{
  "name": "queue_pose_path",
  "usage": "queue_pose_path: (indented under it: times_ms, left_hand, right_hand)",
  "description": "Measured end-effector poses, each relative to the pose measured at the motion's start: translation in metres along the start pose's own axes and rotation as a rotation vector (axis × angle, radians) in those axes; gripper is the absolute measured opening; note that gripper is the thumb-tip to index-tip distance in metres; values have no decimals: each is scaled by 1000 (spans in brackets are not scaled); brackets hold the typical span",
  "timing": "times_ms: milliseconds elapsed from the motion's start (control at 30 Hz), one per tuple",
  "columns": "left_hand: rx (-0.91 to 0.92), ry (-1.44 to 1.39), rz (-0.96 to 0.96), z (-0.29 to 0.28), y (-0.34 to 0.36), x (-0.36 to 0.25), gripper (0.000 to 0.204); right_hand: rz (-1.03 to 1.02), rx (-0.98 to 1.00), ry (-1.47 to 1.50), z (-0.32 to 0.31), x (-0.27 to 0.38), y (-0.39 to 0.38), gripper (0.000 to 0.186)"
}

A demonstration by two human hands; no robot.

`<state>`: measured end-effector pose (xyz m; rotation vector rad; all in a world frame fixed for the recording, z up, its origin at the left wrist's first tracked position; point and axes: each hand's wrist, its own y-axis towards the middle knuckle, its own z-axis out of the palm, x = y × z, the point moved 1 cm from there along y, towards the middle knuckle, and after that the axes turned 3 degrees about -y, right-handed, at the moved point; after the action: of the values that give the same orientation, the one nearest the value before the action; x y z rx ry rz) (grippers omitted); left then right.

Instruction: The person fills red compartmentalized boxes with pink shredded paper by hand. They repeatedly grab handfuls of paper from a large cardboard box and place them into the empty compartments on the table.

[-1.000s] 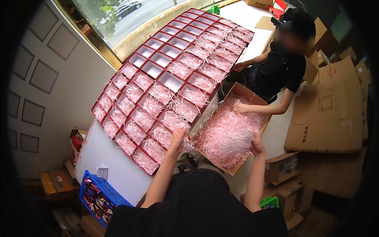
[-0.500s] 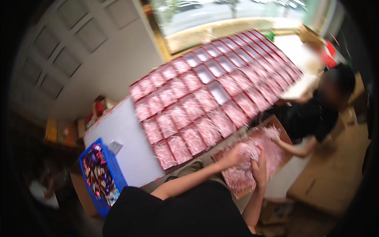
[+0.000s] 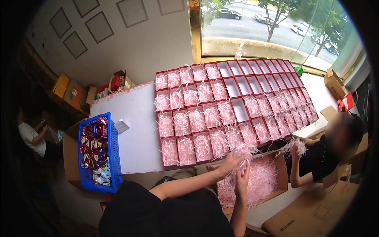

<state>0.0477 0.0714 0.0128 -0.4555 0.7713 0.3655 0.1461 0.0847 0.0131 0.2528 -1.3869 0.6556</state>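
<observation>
Pale pink shredded paper (image 3: 244,152) is bunched between my two hands, above the near edge of the red boxes. My left hand (image 3: 229,165) closes on it from the left, and my right hand (image 3: 242,181) grips it from below. Beneath them is an open cardboard carton (image 3: 281,173) heaped with the same loose shred (image 3: 256,183). Rows of red open boxes (image 3: 196,137) cover the table; many hold pink shred. Several in the far rows, such as one white-lined box (image 3: 244,85), are bare inside, as is another box (image 3: 239,110) nearer the middle.
A co-worker (image 3: 331,150) at the right holds shredded paper (image 3: 298,146) over the boxes' edge. On the left a blue basket (image 3: 119,158) of wrapped sweets stands beside the white table (image 3: 138,146). Flattened cardboard (image 3: 312,209) lies at lower right. Another person (image 3: 33,136) is far left.
My hands have risen from the carton toward the boxes with a clump of shredded paper. The co-worker's hand has also lifted shred out of the carton. My view has swung round.
</observation>
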Motion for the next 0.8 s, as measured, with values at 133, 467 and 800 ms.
queue_pose_path:
  times_ms: [133,467,800]
  left_hand:
    - [-48,-140,-121,-14,10,1,18]
    - [-182,-141,-148,-6,22,-22,18]
    - [617,658,-67,-1,20,16,34]
  right_hand:
    - [130,39,-29,-29,-29,-5,13]
    - [234,72,-1392,-146,-101,-41,21]
    - [-237,153,127,-63,18,34,72]
